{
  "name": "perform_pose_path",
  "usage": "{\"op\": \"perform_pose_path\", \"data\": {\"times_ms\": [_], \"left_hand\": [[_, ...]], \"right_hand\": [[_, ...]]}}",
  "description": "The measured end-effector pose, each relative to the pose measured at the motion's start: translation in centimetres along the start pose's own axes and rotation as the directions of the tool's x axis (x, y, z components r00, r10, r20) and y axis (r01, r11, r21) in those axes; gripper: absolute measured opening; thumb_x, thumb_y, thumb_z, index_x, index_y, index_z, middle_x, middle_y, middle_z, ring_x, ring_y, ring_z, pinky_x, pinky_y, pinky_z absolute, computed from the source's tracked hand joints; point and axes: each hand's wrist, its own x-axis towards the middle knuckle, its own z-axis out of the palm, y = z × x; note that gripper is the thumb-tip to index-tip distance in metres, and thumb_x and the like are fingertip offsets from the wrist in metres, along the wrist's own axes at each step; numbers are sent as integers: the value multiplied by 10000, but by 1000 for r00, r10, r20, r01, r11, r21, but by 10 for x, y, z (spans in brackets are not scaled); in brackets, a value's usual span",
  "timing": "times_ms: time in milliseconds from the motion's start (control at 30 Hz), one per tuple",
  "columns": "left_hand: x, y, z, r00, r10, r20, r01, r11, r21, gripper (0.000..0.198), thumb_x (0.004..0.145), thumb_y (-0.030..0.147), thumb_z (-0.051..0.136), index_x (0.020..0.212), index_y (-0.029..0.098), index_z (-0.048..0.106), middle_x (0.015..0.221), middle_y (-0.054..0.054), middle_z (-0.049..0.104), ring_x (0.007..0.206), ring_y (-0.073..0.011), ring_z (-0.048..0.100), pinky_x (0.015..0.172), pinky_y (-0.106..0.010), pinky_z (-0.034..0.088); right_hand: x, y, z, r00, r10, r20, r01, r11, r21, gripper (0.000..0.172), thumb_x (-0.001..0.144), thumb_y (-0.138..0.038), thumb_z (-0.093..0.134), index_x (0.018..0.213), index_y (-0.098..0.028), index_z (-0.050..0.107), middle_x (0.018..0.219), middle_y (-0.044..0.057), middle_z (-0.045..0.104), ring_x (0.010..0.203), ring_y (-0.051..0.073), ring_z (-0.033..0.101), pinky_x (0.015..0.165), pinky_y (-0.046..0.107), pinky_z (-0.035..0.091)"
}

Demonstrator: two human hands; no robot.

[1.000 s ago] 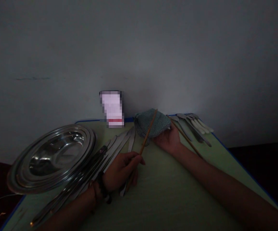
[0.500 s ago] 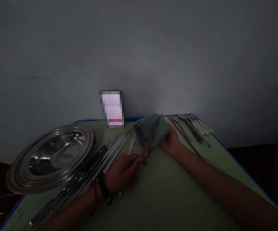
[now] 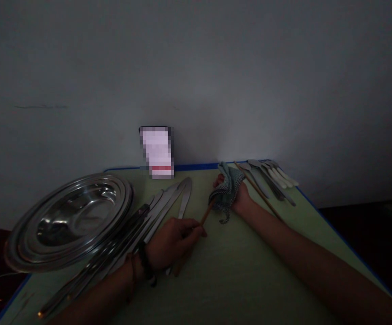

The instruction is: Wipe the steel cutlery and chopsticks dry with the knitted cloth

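Observation:
My left hand pinches a brown wooden chopstick that slants up and to the right over the table. A checked grey-green cloth covers the chopstick's far end. My right hand is closed around the cloth, its fingertips curling out on the left side. Just right of that hand lies another chopstick. Beside my left hand are table knives, partly hidden by the hand and wrist.
Stacked steel dishes stand at the left, alongside a row of long dark-handled utensils. Spoons and white-handled cutlery lie at the back right. A phone with a blurred screen leans on the wall.
The cloth was spread open behind the chopstick; now it is folded over the far end, with my right hand closed around it. My left hand stays nearly in place, still holding the chopstick.

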Motion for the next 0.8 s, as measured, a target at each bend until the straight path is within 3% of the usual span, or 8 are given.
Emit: {"op": "perform_pose_path", "data": {"times_ms": [133,267,333,400,500,667,733,800], "left_hand": [[-1,1,1,999,54,0,-54,997,62,349,878,351,397,842,164,690,514,39,485,472,-90,434,450,-177,307],[-1,2,1,999,46,-1,-46,998,35,353,877,367,400,837,157,680,514,37,492,470,-91,435,443,-182,307],[-1,1,2,999,32,-7,-33,999,-38,319,868,371,421,894,149,649,506,46,486,454,-88,431,427,-180,307],[-2,-1,2,998,39,-39,-45,987,-152,303,839,337,481,1067,154,560,532,61,501,461,-87,447,432,-176,332],[-5,-3,1,990,135,-47,-143,941,-306,441,775,273,585,1180,166,449,641,41,564,537,-95,508,493,-187,407],[-12,-2,-3,911,411,30,-381,868,-319,321,692,299,683,973,162,613,879,-62,654,736,-161,601,653,-253,484],[-12,-1,-3,903,428,25,-401,863,-307,356,692,312,700,1010,170,629,942,-74,664,809,-183,617,720,-277,492],[-11,-1,-1,922,386,12,-366,885,-289,346,707,315,712,1016,175,642,934,-67,678,770,-164,632,696,-257,502]], "right_hand": [[0,1,2,999,-22,28,22,1000,-18,208,757,-200,506,558,-222,450,458,-56,484,416,91,482,446,210,437],[3,0,-2,999,-48,-25,47,998,-44,196,757,-249,521,570,-229,465,463,-54,496,428,104,488,471,230,444],[5,-2,-5,997,-55,-53,52,997,-53,219,765,-301,515,562,-235,464,466,-48,504,436,118,489,502,254,456],[7,-4,-8,995,-63,-73,59,997,-55,235,767,-334,507,557,-238,465,469,-44,509,444,128,486,530,276,462],[10,-7,-10,992,-85,-93,81,996,-43,245,780,-349,486,563,-236,479,469,-45,504,440,126,465,536,281,448],[13,-10,-15,994,-109,-23,106,989,-102,290,777,-398,499,539,-241,449,446,-41,479,425,134,436,510,287,409],[13,-10,-17,994,-110,-8,108,987,-118,295,758,-416,524,529,-245,453,442,-36,483,426,139,436,515,297,413],[13,-8,-20,992,-122,31,125,981,-148,276,740,-415,543,531,-248,477,444,-34,496,434,144,448,524,304,426]]}}
